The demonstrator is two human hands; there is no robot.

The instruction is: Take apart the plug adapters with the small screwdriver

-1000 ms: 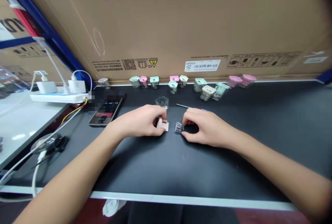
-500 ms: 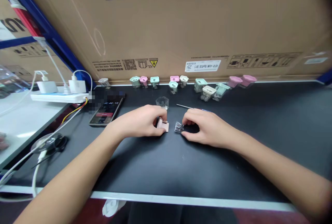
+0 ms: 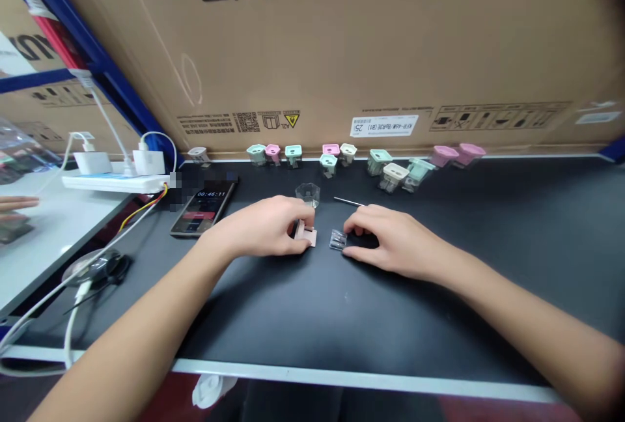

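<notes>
Plug parts [image 3: 293,156] line the tabletop's [image 3: 439,318] back edge, with a phone [image 3: 201,210] near its left corner. Mid-table, a cup [image 3: 307,195] stands behind the left hand [image 3: 258,230] and its plate [image 3: 307,237]; a rod [image 3: 347,200] lies behind the block [image 3: 338,239] at the right hand [image 3: 390,239].

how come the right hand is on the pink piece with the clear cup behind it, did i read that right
The pink piece is at the left hand, not the right, as the head view shows; the clear cup is behind it.
</notes>
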